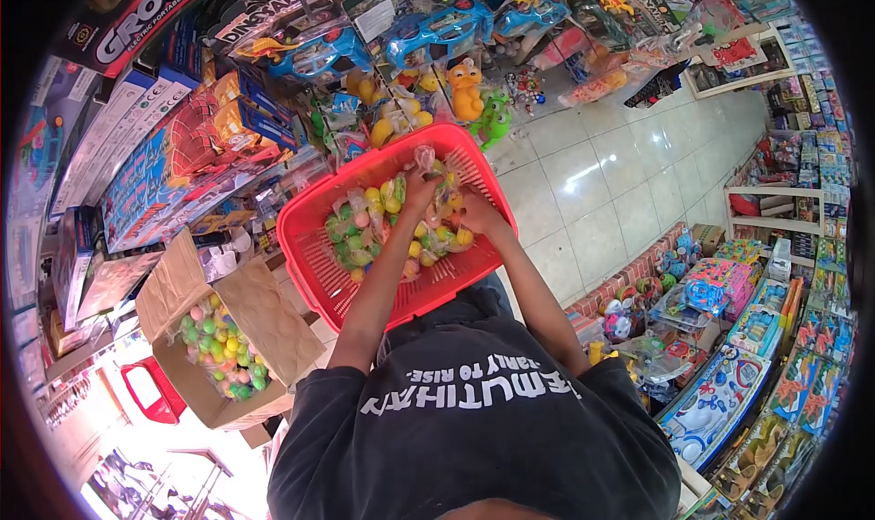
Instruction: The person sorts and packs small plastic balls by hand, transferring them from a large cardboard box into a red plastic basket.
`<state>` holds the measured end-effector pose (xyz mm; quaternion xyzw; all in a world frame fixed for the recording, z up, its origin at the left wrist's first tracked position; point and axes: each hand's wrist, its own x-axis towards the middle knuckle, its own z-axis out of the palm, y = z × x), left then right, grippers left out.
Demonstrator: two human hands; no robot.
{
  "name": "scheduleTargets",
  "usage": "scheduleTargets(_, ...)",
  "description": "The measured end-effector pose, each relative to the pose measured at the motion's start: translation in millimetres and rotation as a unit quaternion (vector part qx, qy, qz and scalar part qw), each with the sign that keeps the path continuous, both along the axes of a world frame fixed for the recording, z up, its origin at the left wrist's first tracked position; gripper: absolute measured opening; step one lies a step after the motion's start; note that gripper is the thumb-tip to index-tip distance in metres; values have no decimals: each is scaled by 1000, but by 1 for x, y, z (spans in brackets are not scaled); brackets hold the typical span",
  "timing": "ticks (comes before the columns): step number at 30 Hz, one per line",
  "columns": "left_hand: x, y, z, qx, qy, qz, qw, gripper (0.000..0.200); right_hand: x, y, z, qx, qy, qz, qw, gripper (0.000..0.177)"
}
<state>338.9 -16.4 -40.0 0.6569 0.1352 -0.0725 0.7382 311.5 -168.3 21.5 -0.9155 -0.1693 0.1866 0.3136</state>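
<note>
A red plastic basket [314, 288] with slotted sides is in front of my body, holding several clear bags of small colored balls [360, 233] in green, yellow, pink and orange. My left hand [419, 195] is inside it, its fingers closed on the gathered top of a clear plastic bag [425, 158]. Close by on the right, my right hand [478, 213] reaches over the basket's rim, with curled fingers against the same bag or one beside it. My fingertips are partly hidden among the plastic.
An open cardboard box [273, 315] with more bagged balls stands at lower left. Boxed toys [196, 146] are stacked on the left. An orange toy figure [465, 90] and a green toy [494, 119] stand behind the basket. Tiled floor [592, 169] and toy shelves lie right.
</note>
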Motion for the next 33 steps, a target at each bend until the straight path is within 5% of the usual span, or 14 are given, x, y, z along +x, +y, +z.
scheduleTargets(4,4,6,-24,105,-68,-37,992,38,-2,-1,-6,-58,91,-31,994,38)
scheduleTargets(7,3,14,-6,244,-74,-125,959,45,-10,-1,-1,17,-7,-9,1000,37)
scheduleTargets(9,1,12,1,304,-90,-123,940,48,-13,3,16,-42,115,45,991,40)
scheduleTargets(18,-3,-1,2,287,-120,33,950,48,-27,18,2,-181,43,6,983,61)
scheduleTargets(21,0,2,-7,201,-9,19,979,45,-24,21,9,-199,31,12,980,63)
scheduleTargets(25,0,7,-20,208,-29,-1,978,44,-18,26,11,-186,-12,9,982,63)
scheduleTargets(30,-7,18,-13,30,-37,-55,997,33,-6,32,7,-136,-10,-20,990,51)
scheduleTargets(33,-4,22,-8,22,-43,-81,996,32,-1,30,0,-120,3,-28,992,42)
